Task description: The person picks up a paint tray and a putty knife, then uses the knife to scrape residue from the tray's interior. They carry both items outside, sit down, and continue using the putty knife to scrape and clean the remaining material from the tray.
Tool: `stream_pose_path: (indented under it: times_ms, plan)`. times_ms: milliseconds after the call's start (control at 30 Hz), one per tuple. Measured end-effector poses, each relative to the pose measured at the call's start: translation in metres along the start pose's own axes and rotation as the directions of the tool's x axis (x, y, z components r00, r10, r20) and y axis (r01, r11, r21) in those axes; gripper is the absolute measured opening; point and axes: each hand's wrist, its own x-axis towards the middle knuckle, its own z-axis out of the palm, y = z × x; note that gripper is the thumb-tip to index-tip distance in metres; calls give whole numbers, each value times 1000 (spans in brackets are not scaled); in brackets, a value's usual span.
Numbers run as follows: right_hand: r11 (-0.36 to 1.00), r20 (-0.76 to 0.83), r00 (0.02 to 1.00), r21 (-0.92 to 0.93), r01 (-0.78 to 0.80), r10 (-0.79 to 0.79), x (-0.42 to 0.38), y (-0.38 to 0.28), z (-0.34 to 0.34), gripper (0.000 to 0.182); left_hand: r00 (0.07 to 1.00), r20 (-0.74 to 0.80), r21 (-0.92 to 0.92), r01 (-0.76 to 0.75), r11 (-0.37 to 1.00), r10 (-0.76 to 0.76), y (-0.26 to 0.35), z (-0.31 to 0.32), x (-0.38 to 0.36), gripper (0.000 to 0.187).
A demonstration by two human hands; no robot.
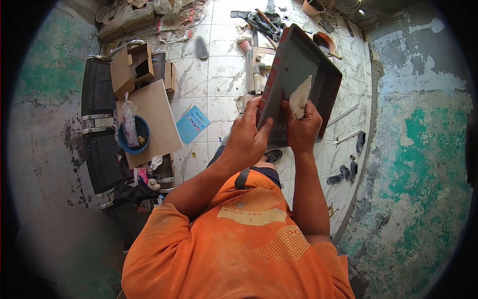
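1. Left grip [249, 127] is clasping one long side of the dark tray [298, 67], and the right grip [304, 124] is holding the scraper [300, 98] firmly. The tray is slanting in front of the body; the blade is overlapping its inside and pointing away, though whether it is touching is impossible to tell. Working well here is likely depending on a steady left side, a flat blade and short, even strokes, with the right knuckles clearing the tray.

2. On the right, the patchy wall [413, 174] is standing well apart from the tray, leaving the right elbow some room.

3. Underfoot, the tiled floor [219, 74] is giving open space between the tray and the left-hand clutter.

4. Black chair seats [98, 164] are lining the left side, with a tan board [157, 107] lying across them; its corner is jutting toward the left forearm, so wide leftward swings are probably asking for care.

5. Tray rims are forming the nearest limits, the far end rising above the scraper.

6. Dark footwear [344, 172] is lying near the right wall, possibly catching a sideways step.
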Motion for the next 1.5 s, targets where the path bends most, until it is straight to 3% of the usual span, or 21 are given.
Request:
stream_pose_path:
  times_ms: [100,233,333,467,667,733,867,933,1133,1200,1267,1300,1333,1467,1500]
  plan:
    - [998,22,998,-44,53,-52,4,6,-2,17,1000,8,9,-2,1000,2,3,4,2,42]
    - [999,3,1000,-49,13,-13,8,8,-5,14,999,36,-10,24,1000,-24,11,7,5,42]
    - [996,-52,996,-59,-72,69,7,1,-10,17,999,50,-50,23,998,-21,8,10,5,41]
    - [999,-119,992,-12,-32,31,0,6,-12,19,997,75,-68,32,997,-27,9,11,5,41]
    - [964,-124,985,253,-84,118,-5,-9,-5,12,999,53,-27,-8,1000,9,9,5,4,41]
    - [891,-64,955,383,-243,288,-1,-20,-4,8,998,59,-28,-3,1000,4,10,3,3,41]
    - [861,-50,960,457,-224,277,2,-19,0,12,998,64,-27,12,1000,-11,8,-1,2,42]
    - [936,66,971,258,-241,232,3,-19,-2,18,998,50,-6,27,1000,-26,8,-3,0,43]
    - [991,-40,997,113,-66,71,3,0,15,18,1000,23,51,-21,998,20,-6,-6,-1,43]
    - [994,-37,999,-109,27,-31,2,5,17,15,999,0,76,-39,996,39,-10,-5,-1,43]
    - [984,-18,998,-169,56,-60,3,2,16,16,997,-18,97,-68,993,70,-12,-6,0,43]
    - [968,7,998,-240,69,-69,3,0,14,17,1000,10,102,-13,995,12,-7,-8,-1,43]
    - [965,11,999,-258,42,-41,4,5,17,20,998,39,110,44,993,-49,-3,-10,-1,43]
    - [952,-11,998,-302,49,-55,4,4,19,17,997,56,78,42,996,-46,-1,-12,1,41]
    - [978,-44,999,-207,-3,-6,6,-1,19,14,997,62,58,34,998,-38,-2,-12,1,41]
